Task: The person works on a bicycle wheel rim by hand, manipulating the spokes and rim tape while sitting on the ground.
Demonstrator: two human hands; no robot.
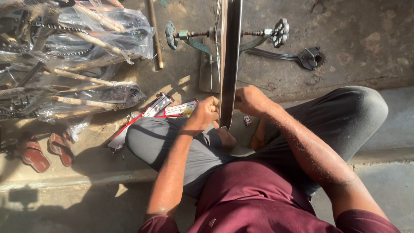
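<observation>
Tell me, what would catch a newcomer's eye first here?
Probably the shiny wheel rim standing edge-on in a truing stand at the centre, with the left hand and right hand closed against either side of its lower end. Next, the plastic-wrapped bicycle parts at upper left and brown sandals below them.

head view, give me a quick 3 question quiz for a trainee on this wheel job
1. True or false: both hands touch the wheel rim.
2. What lies on the floor at far left? A sandals, B a bucket, C a helmet.
3. Which hand is closed in a fist beside the rim?

Key
1. True: the left hand and right hand sit on either side of the rim, which stands in a stand.
2. A: brown sandals.
3. The left hand.
</observation>
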